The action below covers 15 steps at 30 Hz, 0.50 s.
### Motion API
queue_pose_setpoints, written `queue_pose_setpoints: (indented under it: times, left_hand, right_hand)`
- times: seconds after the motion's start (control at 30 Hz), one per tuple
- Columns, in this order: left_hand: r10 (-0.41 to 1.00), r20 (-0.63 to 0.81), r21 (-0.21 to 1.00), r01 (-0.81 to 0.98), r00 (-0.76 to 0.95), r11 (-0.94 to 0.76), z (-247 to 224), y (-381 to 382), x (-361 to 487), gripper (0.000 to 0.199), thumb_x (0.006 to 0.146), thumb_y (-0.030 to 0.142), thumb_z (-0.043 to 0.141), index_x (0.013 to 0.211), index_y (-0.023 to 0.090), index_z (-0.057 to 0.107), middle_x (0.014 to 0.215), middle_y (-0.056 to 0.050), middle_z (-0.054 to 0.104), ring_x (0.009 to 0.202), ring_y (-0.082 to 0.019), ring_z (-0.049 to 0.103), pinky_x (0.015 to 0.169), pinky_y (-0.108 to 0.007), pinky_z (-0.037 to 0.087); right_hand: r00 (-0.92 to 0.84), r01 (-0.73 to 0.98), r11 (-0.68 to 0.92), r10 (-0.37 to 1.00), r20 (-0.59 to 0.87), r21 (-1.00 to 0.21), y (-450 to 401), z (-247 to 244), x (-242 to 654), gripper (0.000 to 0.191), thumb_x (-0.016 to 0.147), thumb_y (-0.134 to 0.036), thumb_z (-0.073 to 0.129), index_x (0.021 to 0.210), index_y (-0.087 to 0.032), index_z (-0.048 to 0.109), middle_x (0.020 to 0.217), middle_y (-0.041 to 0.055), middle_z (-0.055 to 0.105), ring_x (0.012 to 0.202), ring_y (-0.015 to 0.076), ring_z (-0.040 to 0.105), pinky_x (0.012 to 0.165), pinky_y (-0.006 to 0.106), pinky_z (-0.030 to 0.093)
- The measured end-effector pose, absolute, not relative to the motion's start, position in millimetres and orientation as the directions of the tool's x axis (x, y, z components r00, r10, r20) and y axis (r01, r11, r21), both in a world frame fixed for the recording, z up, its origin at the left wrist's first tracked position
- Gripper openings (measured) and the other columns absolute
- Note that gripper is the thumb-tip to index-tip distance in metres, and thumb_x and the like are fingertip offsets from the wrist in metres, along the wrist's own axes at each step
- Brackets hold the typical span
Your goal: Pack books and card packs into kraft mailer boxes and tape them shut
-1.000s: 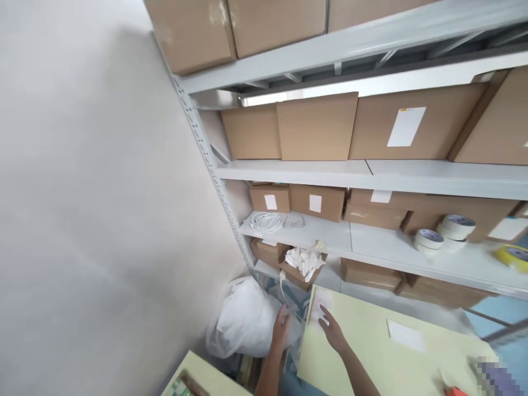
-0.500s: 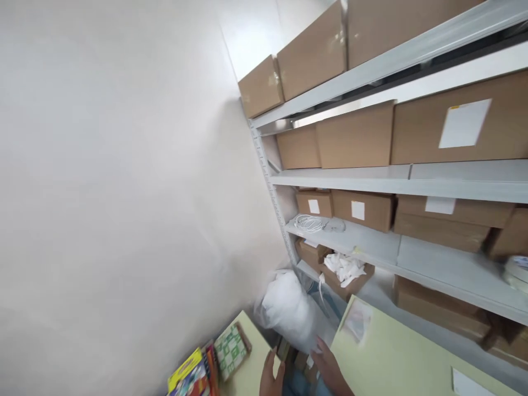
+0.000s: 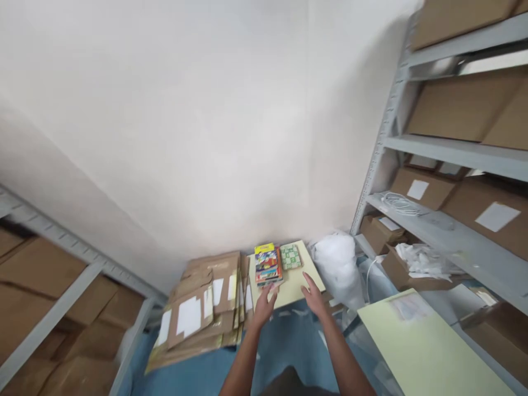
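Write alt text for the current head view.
A person's left hand and right hand, both open, extend toward a pale yellow surface holding colorful books and a green-patterned item. Cardboard lies left; a white bundle and shelving, right.

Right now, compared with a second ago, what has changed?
The view swung left. The left hand moved from near the white bag to the near end of the colourful stack; the right hand, from the shelf-side pale tabletop toward the wall-side tabletop. No visible grasp or release. The bag and coiled white cable stayed put.
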<state>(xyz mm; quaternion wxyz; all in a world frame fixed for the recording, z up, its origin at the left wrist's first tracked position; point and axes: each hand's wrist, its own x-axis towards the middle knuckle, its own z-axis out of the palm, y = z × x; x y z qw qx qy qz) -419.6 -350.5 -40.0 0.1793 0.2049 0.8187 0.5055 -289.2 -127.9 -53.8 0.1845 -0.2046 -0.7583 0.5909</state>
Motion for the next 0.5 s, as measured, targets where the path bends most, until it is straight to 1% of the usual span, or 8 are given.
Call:
queue_pose_setpoints:
  times: [0.1, 0.2, 0.33, 0.43, 0.5]
  left_hand:
    - [0.441, -0.105, 0.933, 0.065, -0.891, 0.355, -36.5, -411.6, -438.3, 0.061, 0.087, 0.052, 0.07, 0.141, 0.023, 0.066, 0.158, -0.012, 0.058, 0.151, -0.033, 0.048, 0.123, -0.051, 0.039]
    - [0.354, -0.16, 0.933, -0.025, -0.921, 0.358, -45.6, -476.6, -462.1, 0.059, 0.087, 0.047, 0.072, 0.14, 0.021, 0.067, 0.156, -0.014, 0.06, 0.149, -0.032, 0.05, 0.126, -0.048, 0.035]
    - [0.231, -0.223, 0.917, -0.124, -0.947, 0.379, -79.0, -560.8, -492.7, 0.057, 0.086, 0.043, 0.072, 0.138, 0.02, 0.067, 0.155, -0.015, 0.061, 0.151, -0.032, 0.048, 0.129, -0.046, 0.031]
    - [0.145, -0.236, 0.897, -0.158, -0.961, 0.412, -108.1, -618.3, -516.5, 0.056, 0.087, 0.04, 0.069, 0.139, 0.021, 0.065, 0.159, -0.014, 0.056, 0.155, -0.03, 0.043, 0.131, -0.044, 0.028]
    - [0.084, -0.263, 0.871, -0.2, -0.961, 0.448, -122.8, -654.7, -532.7, 0.058, 0.086, 0.039, 0.069, 0.141, 0.021, 0.063, 0.162, -0.014, 0.052, 0.157, -0.03, 0.038, 0.132, -0.042, 0.025]
  right_hand:
    - [-0.889, 0.143, 0.244, 0.458, -0.016, -0.959, -188.5, -49.0, -319.7, 0.075, 0.092, -0.054, 0.06, 0.161, -0.028, 0.047, 0.17, 0.0066, 0.042, 0.16, 0.0295, 0.032, 0.131, 0.05, 0.027]
    - [-0.923, 0.168, 0.272, 0.38, -0.055, -0.948, -251.9, -56.4, -349.8, 0.077, 0.09, -0.049, 0.063, 0.163, -0.029, 0.044, 0.172, 0.0052, 0.039, 0.161, 0.0299, 0.029, 0.13, 0.051, 0.028]
    - [-0.956, 0.164, 0.332, 0.286, -0.067, -0.929, -329.3, -81.3, -389.2, 0.076, 0.088, -0.044, 0.065, 0.161, -0.027, 0.048, 0.17, 0.006, 0.042, 0.16, 0.029, 0.031, 0.132, 0.05, 0.023]
    - [-0.971, 0.164, 0.35, 0.221, -0.089, -0.922, -379.9, -101.5, -424.9, 0.078, 0.085, -0.04, 0.069, 0.159, -0.027, 0.05, 0.17, 0.0059, 0.043, 0.16, 0.0293, 0.033, 0.134, 0.049, 0.02]
    - [-0.978, 0.185, 0.347, 0.156, -0.138, -0.919, -410.4, -110.7, -453.5, 0.082, 0.081, -0.037, 0.075, 0.159, -0.027, 0.052, 0.17, 0.006, 0.042, 0.16, 0.0304, 0.032, 0.134, 0.05, 0.02]
